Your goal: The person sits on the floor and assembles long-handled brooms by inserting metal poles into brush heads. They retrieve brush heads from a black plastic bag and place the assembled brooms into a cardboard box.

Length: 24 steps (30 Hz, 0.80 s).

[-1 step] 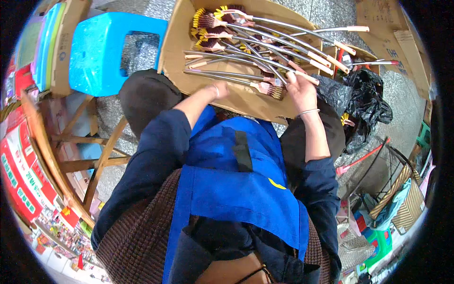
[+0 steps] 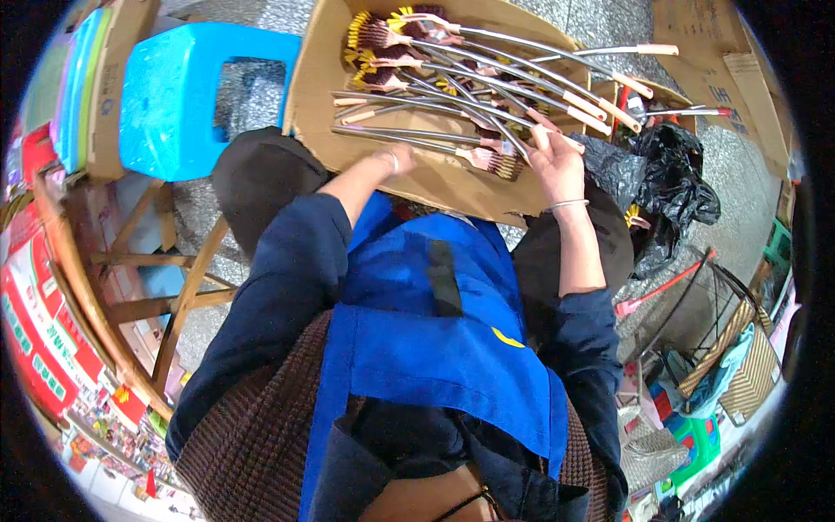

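Note:
A flat cardboard box (image 2: 313, 96) lies across my knees. On it are several long metal rods (image 2: 522, 48) with brown and yellow bristle heads and pale pink handle tips. My right hand (image 2: 557, 170) is at the near right of the pile, its fingers closed around one rod just behind a small brush head (image 2: 496, 161). My left hand (image 2: 389, 161) rests on the cardboard at the near ends of two rods (image 2: 400, 137), fingers curled. Whether it grips one is hidden. A blue apron (image 2: 435, 339) covers my front.
A blue plastic stool (image 2: 174, 96) stands to the left, with a wooden chair frame (image 2: 165, 287) below it. A black plastic bag (image 2: 670, 187) sits to the right of the box. Baskets and a wire rack (image 2: 739, 348) crowd the lower right. More cardboard (image 2: 713, 52) lies at the top right.

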{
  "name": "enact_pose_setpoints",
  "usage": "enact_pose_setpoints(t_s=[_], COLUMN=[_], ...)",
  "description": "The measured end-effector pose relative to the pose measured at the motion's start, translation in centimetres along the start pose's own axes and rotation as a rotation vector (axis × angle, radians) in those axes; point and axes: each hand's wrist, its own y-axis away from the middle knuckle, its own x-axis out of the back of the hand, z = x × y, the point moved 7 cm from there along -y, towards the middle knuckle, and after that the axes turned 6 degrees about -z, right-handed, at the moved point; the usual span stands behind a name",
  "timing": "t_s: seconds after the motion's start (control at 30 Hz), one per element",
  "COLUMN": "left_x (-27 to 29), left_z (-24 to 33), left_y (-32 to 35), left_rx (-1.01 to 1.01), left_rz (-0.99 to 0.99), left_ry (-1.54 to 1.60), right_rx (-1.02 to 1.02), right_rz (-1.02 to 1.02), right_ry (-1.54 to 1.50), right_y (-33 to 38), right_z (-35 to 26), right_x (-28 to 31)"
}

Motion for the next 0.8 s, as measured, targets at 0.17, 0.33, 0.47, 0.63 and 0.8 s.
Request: enact_pose_setpoints(t_s=[0.17, 0.33, 0.47, 0.63, 0.8], left_x=[-1.0, -0.9, -0.9, -0.5, -0.7], left_z=[-1.5, -1.4, -0.9, -0.3, -1.1], left_y=[-4.3, -4.2, -4.3, -5.2, -6.9], left_rx=[-0.041, 0.056, 0.073, 0.131, 0.156], left_rz=[-0.062, 0.047, -0.032, -0.126, -0.333], left_ry=[-0.214, -0.151, -0.168, -0.328, -0.248], right_rx=[0.156, 0.054, -0.118, -0.137, -0.126], right_rz=[0.067, 0.050, -0.058, -0.079, -0.114], right_ry=[-0.102, -0.057, 0.008, -0.110, 0.031], right_y=[0.2, -0.1, -0.4, -0.6, -0.8], right_z=[-0.8, -0.6, 0.1, -0.2, -0.2], right_x=[0.8, 0.5, 0.2, -0.4, -0.4])
